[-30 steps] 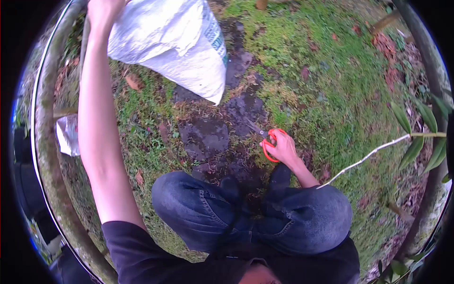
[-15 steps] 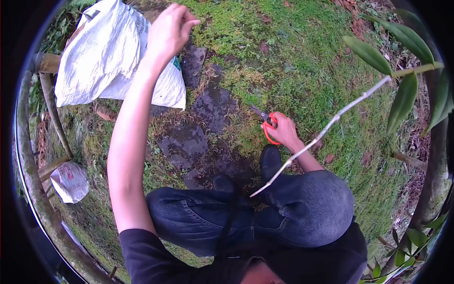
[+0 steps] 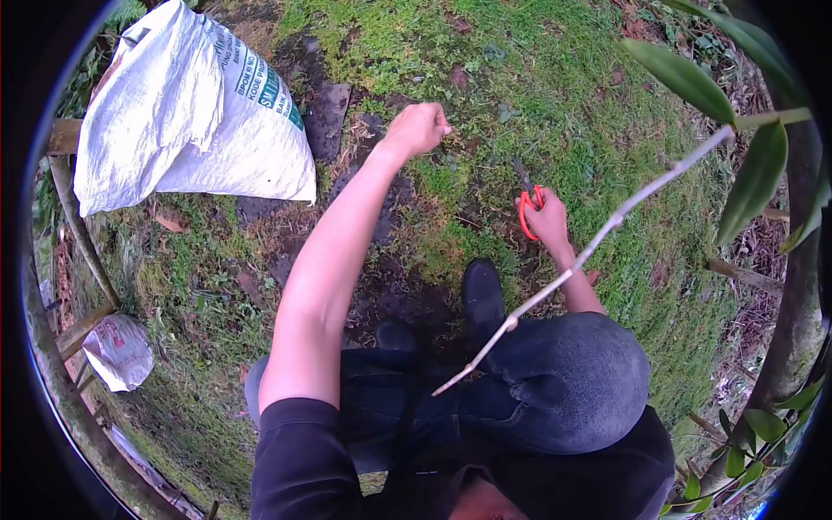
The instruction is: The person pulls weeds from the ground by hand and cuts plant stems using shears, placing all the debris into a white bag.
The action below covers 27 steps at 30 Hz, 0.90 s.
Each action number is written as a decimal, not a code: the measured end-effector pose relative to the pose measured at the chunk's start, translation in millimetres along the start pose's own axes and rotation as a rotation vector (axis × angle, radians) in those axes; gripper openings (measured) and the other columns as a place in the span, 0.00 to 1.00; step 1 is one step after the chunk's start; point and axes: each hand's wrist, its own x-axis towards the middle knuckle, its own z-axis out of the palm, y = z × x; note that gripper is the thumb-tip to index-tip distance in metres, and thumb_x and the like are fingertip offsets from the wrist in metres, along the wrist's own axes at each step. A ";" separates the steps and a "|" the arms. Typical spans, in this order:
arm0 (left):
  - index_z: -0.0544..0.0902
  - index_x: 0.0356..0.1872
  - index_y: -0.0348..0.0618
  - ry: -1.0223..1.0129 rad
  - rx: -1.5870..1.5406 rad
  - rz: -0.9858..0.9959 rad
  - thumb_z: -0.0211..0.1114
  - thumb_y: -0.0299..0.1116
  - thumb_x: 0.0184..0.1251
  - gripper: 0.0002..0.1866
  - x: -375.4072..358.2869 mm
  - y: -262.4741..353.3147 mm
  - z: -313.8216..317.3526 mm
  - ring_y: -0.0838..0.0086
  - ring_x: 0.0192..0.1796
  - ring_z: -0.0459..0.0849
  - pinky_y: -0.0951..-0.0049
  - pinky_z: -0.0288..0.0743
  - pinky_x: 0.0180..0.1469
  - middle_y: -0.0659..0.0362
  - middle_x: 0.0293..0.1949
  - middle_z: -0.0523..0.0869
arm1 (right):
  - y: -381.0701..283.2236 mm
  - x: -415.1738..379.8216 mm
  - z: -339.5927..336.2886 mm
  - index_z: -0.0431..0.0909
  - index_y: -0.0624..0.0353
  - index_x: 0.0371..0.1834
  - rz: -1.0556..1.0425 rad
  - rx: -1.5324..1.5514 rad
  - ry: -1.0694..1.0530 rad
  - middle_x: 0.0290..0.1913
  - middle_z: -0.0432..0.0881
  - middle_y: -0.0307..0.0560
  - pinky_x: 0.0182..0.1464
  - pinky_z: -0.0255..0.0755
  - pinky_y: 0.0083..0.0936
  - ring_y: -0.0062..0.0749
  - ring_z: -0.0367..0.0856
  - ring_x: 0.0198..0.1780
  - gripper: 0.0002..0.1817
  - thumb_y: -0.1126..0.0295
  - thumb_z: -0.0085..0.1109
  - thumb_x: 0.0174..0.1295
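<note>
My left hand (image 3: 418,130) is stretched out over the mossy ground with its fingers curled closed. Whatever they hold, if anything, is hidden. In my right hand (image 3: 549,222) is a pair of scissors (image 3: 529,201) with orange-red handle loops and dark blades pointing away from me. The blades lie over grass and touch no plant that I can make out. To the left of my left hand stands a large white woven sack (image 3: 195,121) with green and dark printing, its top gathered.
A pale bare stem (image 3: 617,218) with green leaves (image 3: 752,182) slants across close to the camera, in front of my right forearm. Wooden rails (image 3: 85,225) and a smaller white bag (image 3: 120,351) are at left. A trunk (image 3: 793,312) stands at right; dark flat stones (image 3: 325,121) lie in the moss.
My left hand has come away from the sack, moving right and nearer to me, fingers still closed. My right hand has shifted right with the scissors, whose blades now point more straight ahead.
</note>
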 end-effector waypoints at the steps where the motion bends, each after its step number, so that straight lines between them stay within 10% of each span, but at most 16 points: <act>1: 0.87 0.44 0.45 0.028 0.045 -0.029 0.71 0.41 0.69 0.12 -1.3 4.6 7.5 0.54 0.51 0.88 0.54 0.78 0.57 0.47 0.45 0.90 | 7.8 5.5 -0.5 0.76 0.62 0.30 0.013 -0.008 0.020 0.22 0.79 0.48 0.33 0.73 0.38 0.39 0.78 0.25 0.22 0.55 0.77 0.55; 6: 0.87 0.34 0.42 0.154 -0.168 -0.131 0.58 0.61 0.73 0.29 5.4 23.4 43.4 0.53 0.42 0.88 0.53 0.79 0.50 0.48 0.34 0.89 | 48.8 38.1 -1.1 0.78 0.61 0.33 0.107 0.093 0.102 0.27 0.83 0.48 0.37 0.75 0.33 0.33 0.81 0.29 0.17 0.59 0.73 0.59; 11: 0.86 0.37 0.42 0.189 -0.272 -0.164 0.65 0.54 0.71 0.22 4.5 4.4 92.4 0.56 0.41 0.89 0.57 0.80 0.49 0.50 0.34 0.89 | 53.5 57.3 -7.6 0.77 0.58 0.32 0.110 0.524 0.096 0.25 0.76 0.33 0.31 0.67 0.24 0.18 0.69 0.27 0.17 0.59 0.75 0.61; 13: 0.87 0.38 0.42 0.174 -0.299 -0.195 0.67 0.50 0.71 0.19 4.3 -5.8 102.5 0.58 0.40 0.89 0.58 0.80 0.48 0.52 0.33 0.89 | 37.8 65.3 -12.4 0.77 0.58 0.32 0.117 0.140 0.099 0.24 0.76 0.33 0.31 0.67 0.23 0.17 0.69 0.26 0.18 0.59 0.76 0.61; 27: 0.88 0.39 0.49 0.119 -0.313 -0.192 0.72 0.36 0.65 0.06 8.5 -0.7 125.5 0.58 0.48 0.89 0.57 0.81 0.54 0.53 0.41 0.91 | 70.3 72.6 0.6 0.77 0.60 0.35 0.108 0.052 0.056 0.28 0.82 0.39 0.34 0.75 0.25 0.22 0.80 0.28 0.14 0.65 0.74 0.60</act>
